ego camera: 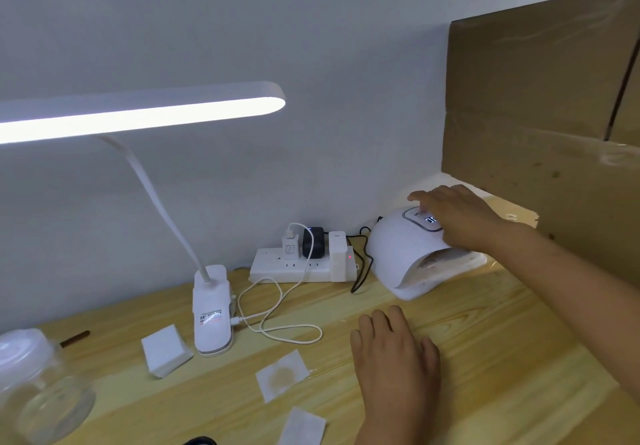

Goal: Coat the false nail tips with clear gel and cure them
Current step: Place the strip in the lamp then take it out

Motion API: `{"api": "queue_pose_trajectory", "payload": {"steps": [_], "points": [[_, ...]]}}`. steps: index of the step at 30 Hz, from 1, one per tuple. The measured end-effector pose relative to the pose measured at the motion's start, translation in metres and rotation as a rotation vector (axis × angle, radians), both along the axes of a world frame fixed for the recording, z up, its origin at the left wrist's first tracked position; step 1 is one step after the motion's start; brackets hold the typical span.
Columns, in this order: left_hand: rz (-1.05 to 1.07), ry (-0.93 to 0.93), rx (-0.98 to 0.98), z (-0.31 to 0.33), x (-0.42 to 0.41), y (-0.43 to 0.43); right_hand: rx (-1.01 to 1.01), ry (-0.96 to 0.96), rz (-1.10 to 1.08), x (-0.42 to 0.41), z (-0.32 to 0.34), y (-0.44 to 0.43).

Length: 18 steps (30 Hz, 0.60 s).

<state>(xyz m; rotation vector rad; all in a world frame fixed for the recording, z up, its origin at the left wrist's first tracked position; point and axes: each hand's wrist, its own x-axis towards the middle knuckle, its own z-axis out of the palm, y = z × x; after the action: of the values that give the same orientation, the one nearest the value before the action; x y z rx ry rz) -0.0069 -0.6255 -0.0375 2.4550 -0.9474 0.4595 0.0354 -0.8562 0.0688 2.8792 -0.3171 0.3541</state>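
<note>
A white domed nail curing lamp (398, 254) stands at the back right of the wooden table (502, 340), its mouth facing front right. My right hand (453, 216) reaches over its top, with one straight finger pressing the control panel beside the lit digits. My left hand (394, 351) rests flat on the table in front of the lamp, holding nothing. Inside the lamp's mouth the view is dim and I cannot make out the nail tips.
A lit white desk lamp (211, 309) stands at centre left, with its cable looping to a power strip (298, 264) against the wall. White wipe pads (166, 349), a stained wipe (282, 373) and a glass jar (45, 396) lie at the left. Cardboard (540, 115) walls the right.
</note>
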Motion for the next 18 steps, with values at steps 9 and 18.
{"api": "queue_pose_trajectory", "payload": {"steps": [9, 18], "points": [[0.046, -0.035, -0.007, -0.003, 0.005, -0.004, 0.101, 0.051, -0.079, 0.005, 0.018, 0.007], [0.021, -0.051, -0.044, -0.008, 0.007, -0.007, 0.012, -0.434, 0.060, -0.037, -0.004, 0.048]]}}
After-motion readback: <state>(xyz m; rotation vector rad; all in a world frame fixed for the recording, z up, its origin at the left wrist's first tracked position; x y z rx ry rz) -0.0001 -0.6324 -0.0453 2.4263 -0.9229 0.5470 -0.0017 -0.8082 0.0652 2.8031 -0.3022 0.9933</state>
